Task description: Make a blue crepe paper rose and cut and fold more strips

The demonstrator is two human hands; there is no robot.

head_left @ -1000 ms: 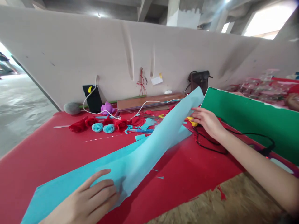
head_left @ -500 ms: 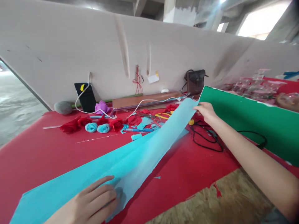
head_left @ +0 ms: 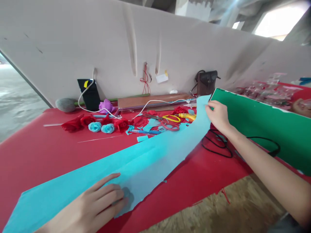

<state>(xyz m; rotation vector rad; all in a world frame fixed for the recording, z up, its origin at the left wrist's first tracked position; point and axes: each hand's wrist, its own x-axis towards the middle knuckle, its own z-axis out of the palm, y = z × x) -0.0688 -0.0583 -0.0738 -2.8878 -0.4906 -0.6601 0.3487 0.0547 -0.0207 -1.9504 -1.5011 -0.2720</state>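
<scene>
A long strip of light blue paper (head_left: 145, 161) runs diagonally over the red table cover (head_left: 48, 152). My left hand (head_left: 94, 204) lies flat on its near end, fingers stretched out and pressing it down. My right hand (head_left: 217, 115) pinches the far end of the strip and holds it a little above the table, beside the green sheet (head_left: 262, 123).
Red and blue paper roses (head_left: 97, 124), a purple flower (head_left: 105, 105), scissors (head_left: 170, 121) and paper scraps lie at the back. A black cable (head_left: 218, 145) loops under my right arm. A brown bag (head_left: 206, 82) and a black phone (head_left: 88, 94) lean on the wall.
My right hand has pulled the far end of the blue strip back and down, so the raised fold has flattened onto the table. My left hand has stayed pressed on the near end.
</scene>
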